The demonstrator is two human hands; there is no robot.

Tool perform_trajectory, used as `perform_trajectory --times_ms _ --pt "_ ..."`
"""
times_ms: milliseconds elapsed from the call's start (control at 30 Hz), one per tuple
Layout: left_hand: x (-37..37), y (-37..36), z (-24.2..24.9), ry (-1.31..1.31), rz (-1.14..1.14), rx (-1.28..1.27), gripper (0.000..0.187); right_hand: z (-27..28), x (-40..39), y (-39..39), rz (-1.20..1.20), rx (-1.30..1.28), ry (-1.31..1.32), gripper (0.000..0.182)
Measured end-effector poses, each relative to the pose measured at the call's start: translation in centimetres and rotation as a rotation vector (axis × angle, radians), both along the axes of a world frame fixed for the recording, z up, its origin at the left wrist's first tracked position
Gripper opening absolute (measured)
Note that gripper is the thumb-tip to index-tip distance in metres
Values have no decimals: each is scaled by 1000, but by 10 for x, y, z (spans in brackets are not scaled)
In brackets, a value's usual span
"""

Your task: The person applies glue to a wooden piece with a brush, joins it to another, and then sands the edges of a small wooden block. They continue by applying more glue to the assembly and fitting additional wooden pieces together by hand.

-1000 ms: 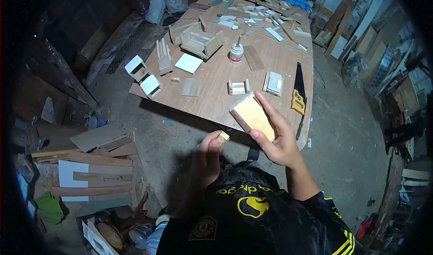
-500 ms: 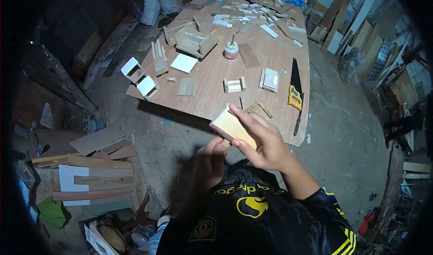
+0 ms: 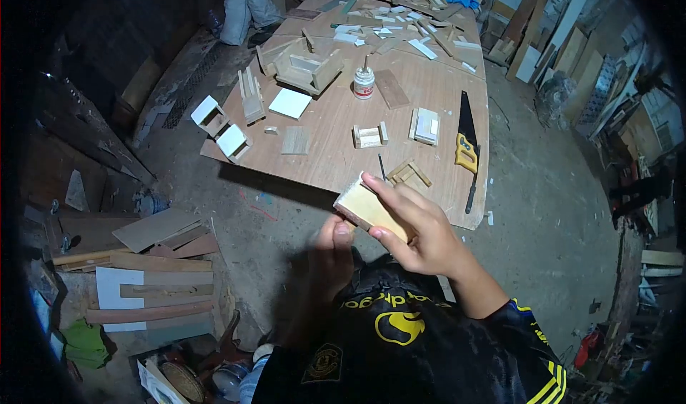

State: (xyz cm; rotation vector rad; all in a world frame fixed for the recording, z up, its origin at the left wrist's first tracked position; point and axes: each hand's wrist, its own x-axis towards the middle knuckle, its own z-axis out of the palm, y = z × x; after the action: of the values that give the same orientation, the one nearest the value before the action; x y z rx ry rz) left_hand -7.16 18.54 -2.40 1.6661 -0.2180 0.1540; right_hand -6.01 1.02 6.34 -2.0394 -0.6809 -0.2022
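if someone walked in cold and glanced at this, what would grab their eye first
First the pale wooden block at the centre of the view, held in the right hand, with the left hand pressed against its lower edge. Behind the hands lies a plywood sheet strewn with small wooden pieces, a white glue bottle standing on it and a yellow-handled handsaw along its right edge.

A plywood board lay on the floor ahead of the person. On it, a glue bottle stood behind a small wooden frame, with a handsaw along the right edge. Scrap boards lay on the floor to the left, well apart from the board.
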Motion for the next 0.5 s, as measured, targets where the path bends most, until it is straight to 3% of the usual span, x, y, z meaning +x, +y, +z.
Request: perform_trajectory --times_ms 133,200,233,267,400,433,500 --pt "-7 0 -10 -32 -111 154 38 -5 13 4 -50 -14 -16 64" --pt "-9 1 -30 -20 15 6 39 -7 22 -1 -117 -32 -12 63" --pt "-8 1 1 182 -59 -164 39 -11 26 -6 -169 67 -1 62" --pt "-6 0 4 178 -47 -164 39 -16 30 -9 -185 209 -32 62" --pt "-3 5 0 211 -77 -222 45 3 13 -6 -84 71 -135 61" --pt "-2 8 2 200 -122 -154 47 6 6 -4 -33 -18 -8 60" --pt "-1 11 -6 227 -184 -162 47 -3 11 2 -31 -58 -57 60"
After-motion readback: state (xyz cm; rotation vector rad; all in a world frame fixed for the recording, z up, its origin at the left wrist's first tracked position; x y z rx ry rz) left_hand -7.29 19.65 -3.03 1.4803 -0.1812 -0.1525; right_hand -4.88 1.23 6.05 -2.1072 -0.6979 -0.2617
